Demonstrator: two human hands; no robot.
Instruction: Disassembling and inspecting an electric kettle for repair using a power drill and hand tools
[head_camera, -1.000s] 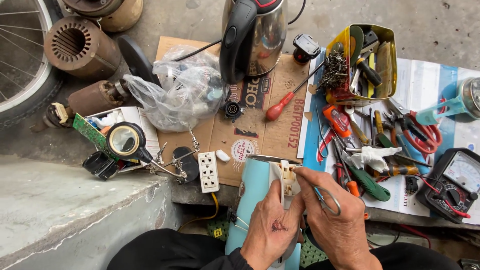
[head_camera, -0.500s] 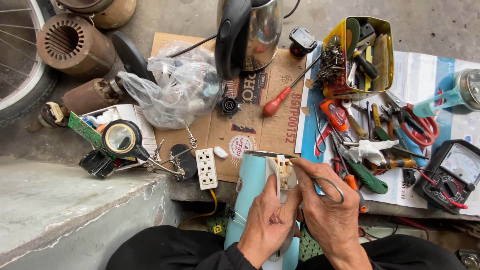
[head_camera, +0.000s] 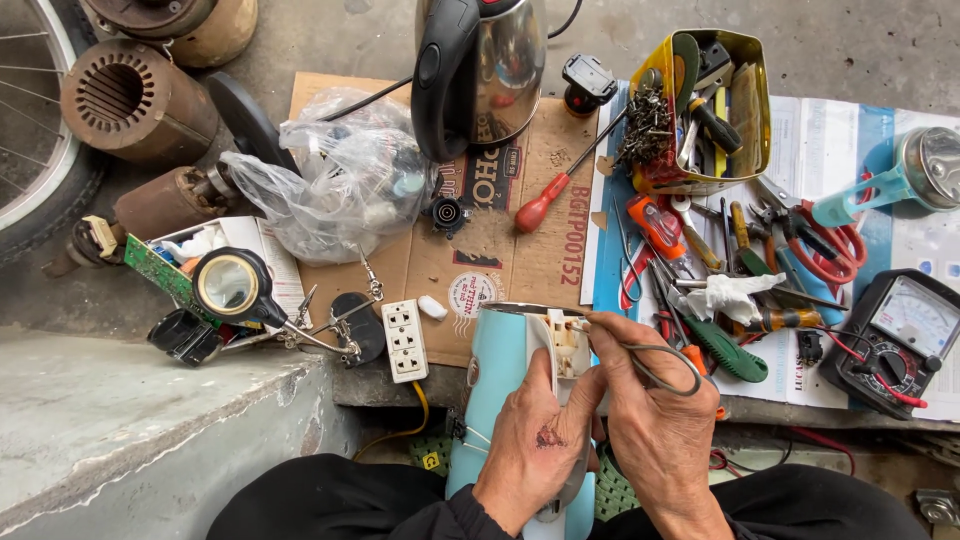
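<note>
Left hand (head_camera: 535, 440) grip closed round pale blue kettle (head_camera: 495, 400) upright at lap, right hand (head_camera: 655, 425) pinching grey tweezers (head_camera: 650, 360) into its open handle, multimeter (head_camera: 895, 340) to the right, power strip (head_camera: 404, 340) left on cardboard (head_camera: 520, 240)

Light blue kettle (head_camera: 490, 400): smooth, glossy painted body; handle part of off-white matt plastic.
Steel kettle (head_camera: 485, 65): polished, mirror-like metal with a glossy black plastic handle.
Cardboard sheet (head_camera: 520, 230): brown, matt, scuffed and stained.
Plastic bag (head_camera: 340, 185): thin clear film, crinkled and shiny.
Yellow tin (head_camera: 745, 110): glossy painted metal, worn at the rim.
Screwdriver (head_camera: 545, 200): red glossy plastic grip, bare metal shaft.
Concrete ledge (head_camera: 130, 430): grey, rough, matt.
Power strip (head_camera: 405, 340): white smooth plastic.
</note>
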